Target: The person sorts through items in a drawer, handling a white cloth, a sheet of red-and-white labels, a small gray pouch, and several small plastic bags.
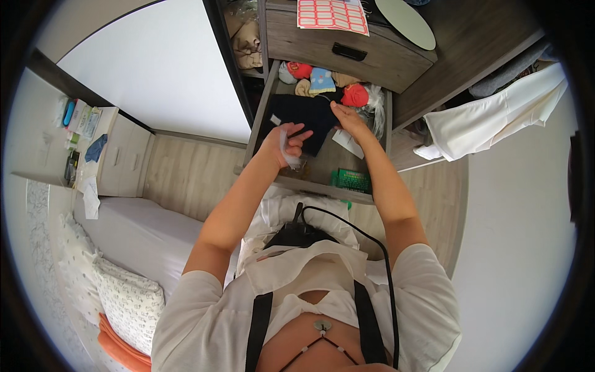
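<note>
A dark navy folded cloth (304, 118), probably a garment, with a small white tag lies across the open drawer (322, 185). My right hand (348, 119) grips its right edge, thumb on top and fingers partly hidden. Over the cloth's lower left side, my left hand (286, 144) has curled fingers around a strip of clear plastic (288, 155) that hangs below the palm. A white paper card (348, 144) is under my right wrist. Nearer the drawer front sits a green box (352, 180). Behind the cloth are rolled red, beige and blue pieces of clothing (322, 80).
Above the open drawer is a closed drawer (347, 53), with a red-and-white label sheet (334, 15) and an oval mirror (406, 23) on top. White clothing (496, 118) hangs at right. A bed (142, 229) and a white cabinet (118, 155) are at left.
</note>
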A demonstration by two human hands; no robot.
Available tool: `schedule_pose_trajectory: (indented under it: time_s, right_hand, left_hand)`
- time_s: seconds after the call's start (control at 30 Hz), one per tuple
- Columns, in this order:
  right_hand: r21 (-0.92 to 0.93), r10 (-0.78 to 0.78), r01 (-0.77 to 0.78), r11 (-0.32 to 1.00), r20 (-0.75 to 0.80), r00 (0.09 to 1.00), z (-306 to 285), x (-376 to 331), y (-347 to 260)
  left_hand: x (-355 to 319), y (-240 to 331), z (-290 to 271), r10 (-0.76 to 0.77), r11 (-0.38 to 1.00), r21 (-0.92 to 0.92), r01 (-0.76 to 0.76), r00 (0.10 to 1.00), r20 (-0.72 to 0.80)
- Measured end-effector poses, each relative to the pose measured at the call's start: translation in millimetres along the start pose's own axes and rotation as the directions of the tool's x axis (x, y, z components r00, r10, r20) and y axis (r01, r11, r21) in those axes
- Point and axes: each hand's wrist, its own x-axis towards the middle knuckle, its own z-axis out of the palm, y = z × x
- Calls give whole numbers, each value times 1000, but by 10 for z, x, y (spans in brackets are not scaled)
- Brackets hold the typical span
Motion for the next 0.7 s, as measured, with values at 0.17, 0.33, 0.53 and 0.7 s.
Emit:
schedule_pose_trajectory:
  time_s: [0.17,0.33,0.53,0.7]
  right_hand:
    - [92,-82,62,994,240,967,-27,-37,-97]
    - [-29,181,-183,983,368,912,-144,-14,-291]
    - [-585,189,99,805,411,892,-78,33,-468]
    - [-804,-110,239,544,214,971,230,-11,-269]
  left_hand:
    - [9,6,14,-2,990,141,12,997,-72]
    - [33,13,52,14,986,166,6,993,-118]
    - [54,1,-51,25,984,179,-5,994,-110]
    - [45,1,-76,57,980,195,-34,992,-113]
